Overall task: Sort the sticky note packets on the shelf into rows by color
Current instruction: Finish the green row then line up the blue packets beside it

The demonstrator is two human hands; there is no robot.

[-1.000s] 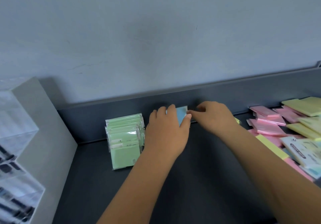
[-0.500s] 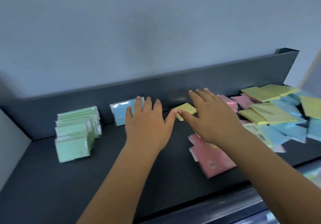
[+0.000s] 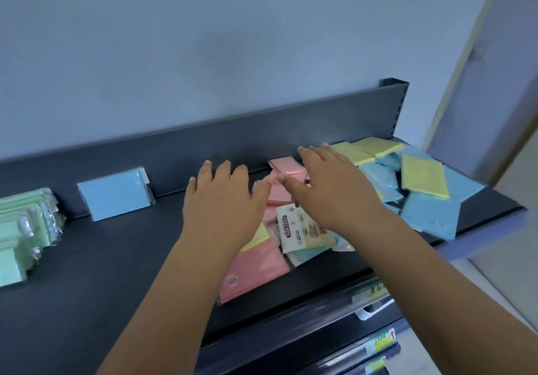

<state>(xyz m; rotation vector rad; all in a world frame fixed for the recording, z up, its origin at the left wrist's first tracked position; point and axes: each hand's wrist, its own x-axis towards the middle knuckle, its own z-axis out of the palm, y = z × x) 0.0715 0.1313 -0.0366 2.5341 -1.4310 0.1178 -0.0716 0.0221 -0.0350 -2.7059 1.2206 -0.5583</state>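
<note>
On the dark shelf (image 3: 122,258), a row of green sticky note packets (image 3: 23,229) stands at the far left. One blue packet (image 3: 115,192) leans upright against the shelf's back wall, apart from both hands. A mixed pile lies to the right: pink packets (image 3: 256,270), yellow packets (image 3: 423,178), blue packets (image 3: 431,214) and a white-labelled packet (image 3: 302,230). My left hand (image 3: 224,203) and my right hand (image 3: 329,188) hover with straight fingers over the pile's left part, holding nothing.
The shelf's back wall (image 3: 262,139) runs behind everything, and its right end post (image 3: 397,107) stands at the far right. Lower shelf edges with price tags (image 3: 381,342) show below. A door frame (image 3: 465,69) rises on the right.
The view has swung right. The blue packet now leans alone against the back wall, and both hands have left it and moved right over the mixed pile.
</note>
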